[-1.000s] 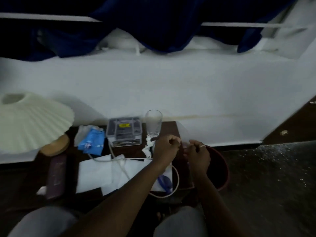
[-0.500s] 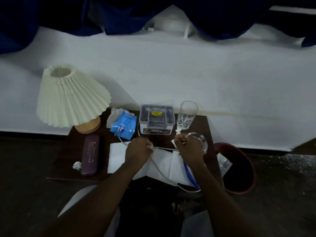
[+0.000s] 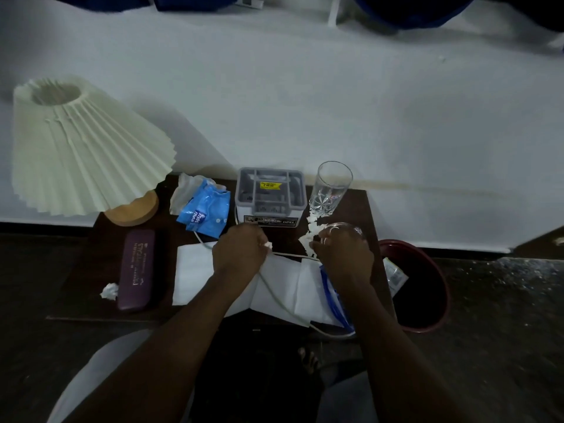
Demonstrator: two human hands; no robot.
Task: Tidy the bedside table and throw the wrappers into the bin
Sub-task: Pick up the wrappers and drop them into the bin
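Hovering above the middle of the dark tabletop, both hands are curled. The left hand is clenched and pinches a small white scrap at its fingertips. The right hand grips the lower end of a torn white strip, which runs up to the foot of the drinking glass. Something clear and shiny shows just above its knuckles, but I cannot tell what it is. Under the forearms lie white paper sheets with a white cable across them. At the back of the tabletop stands a grey box; to its left is a crumpled blue wrapper, and then the lamp with a pleated shade. A purple case lies at the left side, with a crumpled tissue just beside it. The dark red bin stands on the floor just beside the right edge of the tabletop, and one clear wrapper lies inside it, on the side near the tabletop.
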